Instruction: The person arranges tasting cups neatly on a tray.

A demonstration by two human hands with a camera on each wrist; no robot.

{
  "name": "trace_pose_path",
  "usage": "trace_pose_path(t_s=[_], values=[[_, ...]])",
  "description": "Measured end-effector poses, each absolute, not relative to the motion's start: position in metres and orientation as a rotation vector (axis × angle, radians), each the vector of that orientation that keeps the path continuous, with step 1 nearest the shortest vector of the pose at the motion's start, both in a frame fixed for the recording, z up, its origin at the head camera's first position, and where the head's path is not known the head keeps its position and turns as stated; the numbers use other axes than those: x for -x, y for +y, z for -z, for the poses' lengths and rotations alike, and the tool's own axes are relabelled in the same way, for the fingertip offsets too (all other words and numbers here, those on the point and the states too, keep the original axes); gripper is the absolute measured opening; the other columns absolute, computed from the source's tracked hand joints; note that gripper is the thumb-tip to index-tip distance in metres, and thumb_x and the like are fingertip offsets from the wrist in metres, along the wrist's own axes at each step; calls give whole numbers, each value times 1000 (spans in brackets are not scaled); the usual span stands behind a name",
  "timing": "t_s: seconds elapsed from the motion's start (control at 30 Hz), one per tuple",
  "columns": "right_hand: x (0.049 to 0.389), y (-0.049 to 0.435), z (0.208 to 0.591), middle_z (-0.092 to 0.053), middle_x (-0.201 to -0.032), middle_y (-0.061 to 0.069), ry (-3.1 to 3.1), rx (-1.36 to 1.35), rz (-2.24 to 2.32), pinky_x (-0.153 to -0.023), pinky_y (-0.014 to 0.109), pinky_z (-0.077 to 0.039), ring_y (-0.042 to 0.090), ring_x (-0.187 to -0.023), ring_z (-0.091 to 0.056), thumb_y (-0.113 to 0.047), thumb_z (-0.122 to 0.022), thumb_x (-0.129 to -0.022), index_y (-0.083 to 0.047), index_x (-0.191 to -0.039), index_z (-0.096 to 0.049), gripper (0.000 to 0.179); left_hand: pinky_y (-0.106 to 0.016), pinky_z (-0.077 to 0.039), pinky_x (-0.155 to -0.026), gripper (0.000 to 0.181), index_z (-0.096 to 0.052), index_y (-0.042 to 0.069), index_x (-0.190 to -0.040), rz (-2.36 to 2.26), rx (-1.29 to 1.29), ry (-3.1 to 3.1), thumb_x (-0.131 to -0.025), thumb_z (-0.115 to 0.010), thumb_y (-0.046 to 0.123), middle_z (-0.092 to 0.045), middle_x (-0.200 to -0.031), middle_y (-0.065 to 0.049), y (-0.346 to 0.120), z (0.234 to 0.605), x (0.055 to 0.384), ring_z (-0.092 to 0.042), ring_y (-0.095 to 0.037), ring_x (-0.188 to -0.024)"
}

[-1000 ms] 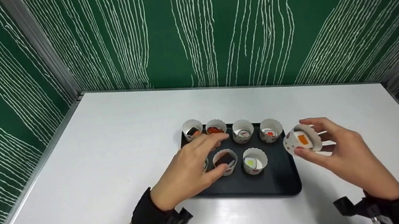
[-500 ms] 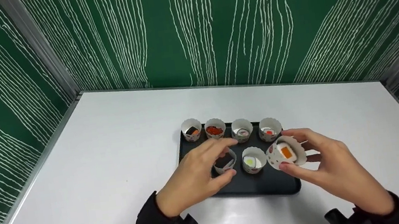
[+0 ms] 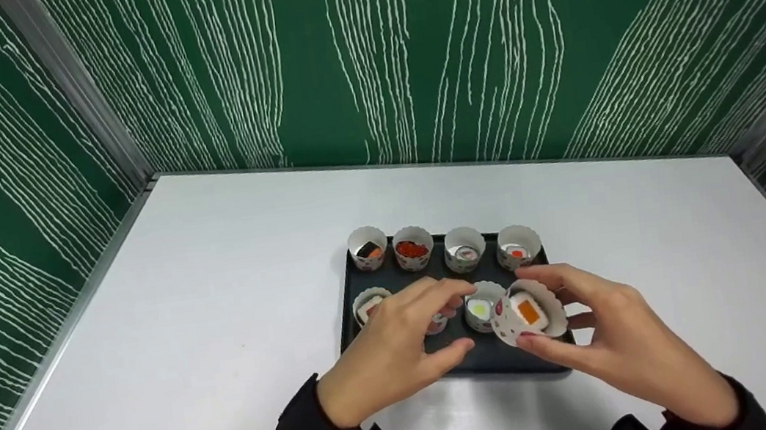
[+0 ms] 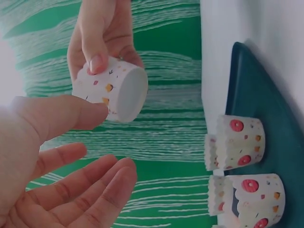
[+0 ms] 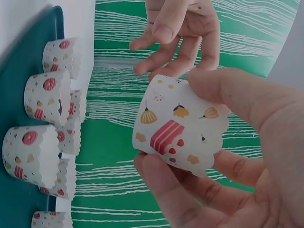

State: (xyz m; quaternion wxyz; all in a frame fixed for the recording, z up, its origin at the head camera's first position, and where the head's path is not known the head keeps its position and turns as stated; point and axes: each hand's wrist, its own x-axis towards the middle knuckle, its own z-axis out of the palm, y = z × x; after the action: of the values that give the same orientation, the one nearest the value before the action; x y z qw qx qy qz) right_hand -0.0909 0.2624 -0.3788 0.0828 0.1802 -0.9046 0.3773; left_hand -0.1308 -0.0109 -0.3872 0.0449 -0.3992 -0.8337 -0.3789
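My right hand (image 3: 605,326) grips a patterned paper baking cup (image 3: 531,314) between thumb and fingers, above the tray's right front part. Inside the cup lies a white piece with an orange top, like sushi. My left hand (image 3: 403,342) hovers over the tray, thumb and fingers apart and holding nothing. In the left wrist view the cup's plain base (image 4: 133,95) points towards the left hand. The right wrist view shows the cup's side with a printed cake slice. Beneath the left hand another cup is largely hidden.
A dark tray (image 3: 347,338) stands on the white table (image 3: 229,280). Its back row holds several cups, one with red bits (image 3: 412,248). In front are a cup with a green-centred piece (image 3: 480,308) and one at the left (image 3: 369,305). Green walls (image 3: 317,105) enclose the table.
My right hand has carried the cup leftward and slightly nearer, from beside the tray to above it. My left hand has shifted right towards it, uncovering the left front cup.
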Motion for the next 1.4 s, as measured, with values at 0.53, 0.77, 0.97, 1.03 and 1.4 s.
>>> trace_pose_path(t_s=[0.53,0.77,0.97,1.03,1.4], values=[[91,254,384,-74,-127,-3,-2751,-572,-1286,-76,23,-64,9,-102,-72,-32,-89,-90,-22,-143,-63,61,-14,-57,-84,45,-69,5,-134,1276,1260,-2497,-93,-84,11,-73,-110,-10,-1,397,132,-73,-18,-95],[92,253,387,-73,-129,-6,-2738,-616,-1287,-79,24,-64,8,-105,-72,-32,-89,-89,-23,-144,-62,62,-13,-56,-85,40,-71,5,-129,1286,1276,-2457,-92,-85,10,-73,-105,-7,1,401,132,-71,-14,-95],[91,252,386,-73,-132,-4,-2763,-607,-1278,-82,24,-64,11,-109,-72,-34,-89,-90,-23,-147,-60,65,-14,-57,-85,40,-72,4,-129,1352,1258,-2463,-91,-85,9,-74,-107,-8,2,400,131,-72,-14,-95],[91,252,386,-73,-133,-2,-2768,-605,-1270,-83,25,-64,12,-111,-72,-35,-89,-90,-23,-149,-59,67,-13,-57,-85,40,-72,3,-129,1364,1245,-2469,-91,-85,9,-74,-109,-9,2,400,130,-72,-14,-95],[89,249,386,-71,-137,-3,-2707,-612,-1256,-87,27,-64,8,-121,-68,-20,-92,-86,-25,-158,-52,82,-14,-59,-85,39,-70,2,-130,1343,1198,-2473,-92,-82,4,-76,-120,-11,-1,397,131,-75,-17,-99]])
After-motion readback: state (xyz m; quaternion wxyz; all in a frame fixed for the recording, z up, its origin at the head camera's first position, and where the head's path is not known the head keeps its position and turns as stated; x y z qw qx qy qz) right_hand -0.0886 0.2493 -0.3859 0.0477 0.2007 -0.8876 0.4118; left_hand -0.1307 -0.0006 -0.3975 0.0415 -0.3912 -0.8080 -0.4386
